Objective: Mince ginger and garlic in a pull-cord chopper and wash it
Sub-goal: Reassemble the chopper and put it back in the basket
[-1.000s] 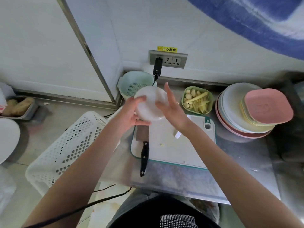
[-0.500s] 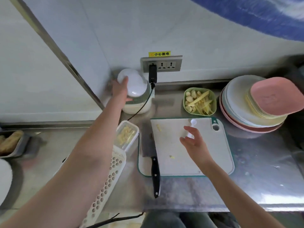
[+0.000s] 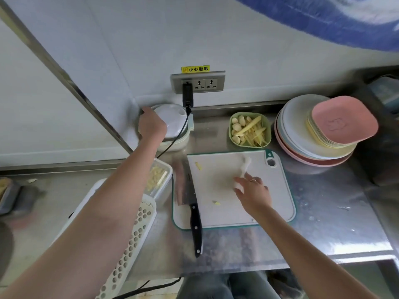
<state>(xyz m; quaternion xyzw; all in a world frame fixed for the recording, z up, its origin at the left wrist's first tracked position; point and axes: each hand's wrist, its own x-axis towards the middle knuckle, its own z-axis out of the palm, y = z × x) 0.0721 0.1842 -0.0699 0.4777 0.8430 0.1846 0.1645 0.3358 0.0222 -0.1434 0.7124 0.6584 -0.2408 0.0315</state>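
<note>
- White chopper lid (image 3: 170,121) at eleven o'clock, left hand (image 3: 151,126) holding it.
- Right hand (image 3: 252,190) grasps a white piece (image 3: 245,169) on the board (image 3: 216,180).
- Ginger and garlic (image 3: 248,131) uncut in the green bowl (image 3: 267,126); mincing and washing not started, I think.

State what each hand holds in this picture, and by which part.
The left hand grips the round white domed chopper lid by its left rim. The right hand touches the lower end of a small white plastic piece on the white cutting board; a firm hold cannot be told.

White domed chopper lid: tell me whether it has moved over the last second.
Yes. The white domed chopper lid, gripped by the left hand, went from above the white cutting board to the back corner under the wall socket.
</note>
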